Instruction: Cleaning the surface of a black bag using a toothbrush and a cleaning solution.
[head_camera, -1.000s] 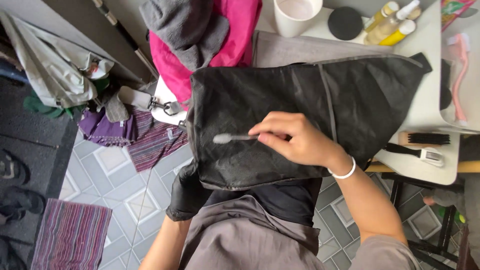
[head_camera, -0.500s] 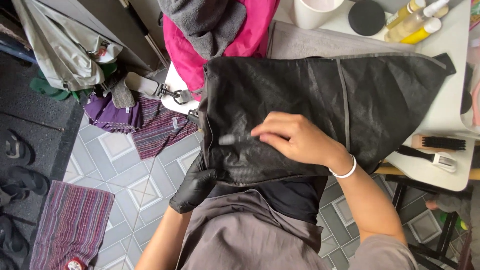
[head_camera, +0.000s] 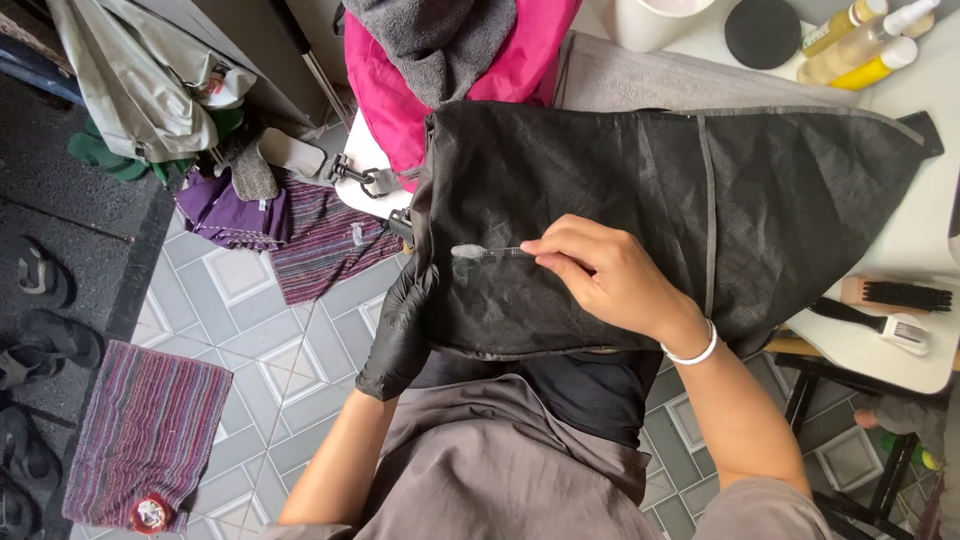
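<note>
Head view: right hand (head_camera: 610, 275) pinches small clear-handled brush (head_camera: 480, 251); gloved left hand (head_camera: 400, 330) grips limp black non-woven fabric bag (head_camera: 640, 220) at its edge; soft, light.

There is only one view, from a camera on the person's head; it looks steeply down along the body, so the lap fills the lower edge; the black fabric bag (head_camera: 640, 220) and both hands are near, in the middle; the white table (head_camera: 930, 230) lies at the right, the tiled floor (head_camera: 290, 350) further below at the left.
</note>
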